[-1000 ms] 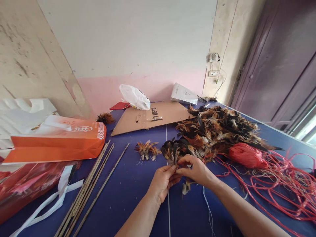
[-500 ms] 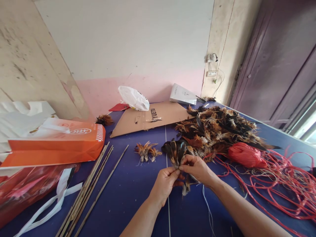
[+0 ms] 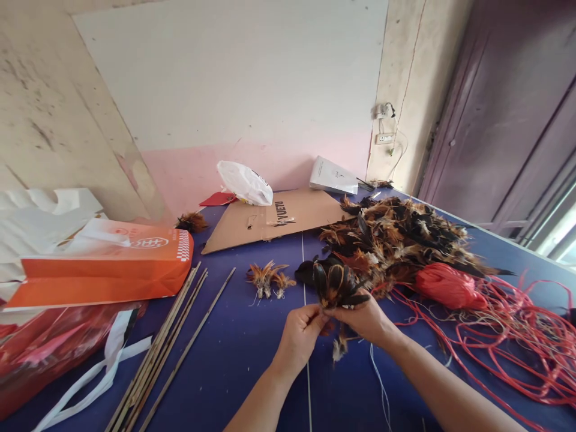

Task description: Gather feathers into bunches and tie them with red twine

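The person is keeping both hands close together over the near middle part of the blue tabletop (image 3: 243, 366). Between them they are holding a bunch of dark feathers (image 3: 332, 282), and its tips are pointing up and away from the person, spreading like a fan. The left hand (image 3: 299, 336) is closing narrowly on the base of this bunch, with the thumb pressing there. The right hand (image 3: 368, 321) is also gripping at the base, its thumb almost meeting the left one, while some feathers are covering a part of its fingers.

Just below the hands, a small loose feather (image 3: 339, 349) is showing, and a pale thread (image 3: 380, 381) is running toward the near edge of the view. To the left of the bunch, small brown feather tufts (image 3: 267, 279) are lying with thin threads at their bottoms. Behind the right hand, a big feather pile (image 3: 400, 240) is spreading, and a red twine ball (image 3: 450, 285) is resting at its near side, beside a tangle of red string (image 3: 504, 342). On the left side, several thin sticks (image 3: 157, 344) are lying slantwise near an orange paper bag (image 3: 112, 276). Farther back, a white plastic bag (image 3: 245, 183) is resting on a flat cardboard piece (image 3: 306, 210).
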A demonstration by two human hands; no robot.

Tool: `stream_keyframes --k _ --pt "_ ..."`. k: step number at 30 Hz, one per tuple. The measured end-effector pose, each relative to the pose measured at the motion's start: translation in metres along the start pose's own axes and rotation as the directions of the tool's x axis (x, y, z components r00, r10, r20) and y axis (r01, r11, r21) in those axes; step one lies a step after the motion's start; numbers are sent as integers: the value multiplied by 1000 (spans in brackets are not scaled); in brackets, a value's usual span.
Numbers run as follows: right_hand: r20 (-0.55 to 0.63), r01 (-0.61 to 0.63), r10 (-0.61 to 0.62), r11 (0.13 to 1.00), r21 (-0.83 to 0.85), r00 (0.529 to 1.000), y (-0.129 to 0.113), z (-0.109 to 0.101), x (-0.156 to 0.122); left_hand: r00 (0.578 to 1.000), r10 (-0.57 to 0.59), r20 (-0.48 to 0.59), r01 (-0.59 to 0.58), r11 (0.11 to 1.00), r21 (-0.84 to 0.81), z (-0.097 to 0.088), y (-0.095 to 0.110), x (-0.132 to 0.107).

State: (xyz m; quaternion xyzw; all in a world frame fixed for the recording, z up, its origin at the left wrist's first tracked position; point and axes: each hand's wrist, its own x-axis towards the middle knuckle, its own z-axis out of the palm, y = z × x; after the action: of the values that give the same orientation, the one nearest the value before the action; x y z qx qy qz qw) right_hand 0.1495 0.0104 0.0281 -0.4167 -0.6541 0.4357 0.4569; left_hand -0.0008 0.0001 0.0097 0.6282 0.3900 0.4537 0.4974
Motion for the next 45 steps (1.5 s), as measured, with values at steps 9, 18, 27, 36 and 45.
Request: stream_keyframes --k 9,18,27,36,45 --pt "-2 28 -28 999 -34 1000 -4 2 -2 999 26 27 -28 993 116 0 -5 -1" --pt "9 -14 17 969 -245 1000 12 1 5 994 -47 99 46 999 14 1 -5 -2" --pt "83 40 -2 886 -462 997 -7 -24 5 972 -233 12 224 922 -314 -5 -2 3" --pt "363 302 40 472 -828 931 -22 -24 -20 952 -306 -9 280 882 -379 -8 -1 2" --pt "486 498 -116 113 -860 866 -4 25 -41 937 -350 10 317 836 -448 -10 2 1"
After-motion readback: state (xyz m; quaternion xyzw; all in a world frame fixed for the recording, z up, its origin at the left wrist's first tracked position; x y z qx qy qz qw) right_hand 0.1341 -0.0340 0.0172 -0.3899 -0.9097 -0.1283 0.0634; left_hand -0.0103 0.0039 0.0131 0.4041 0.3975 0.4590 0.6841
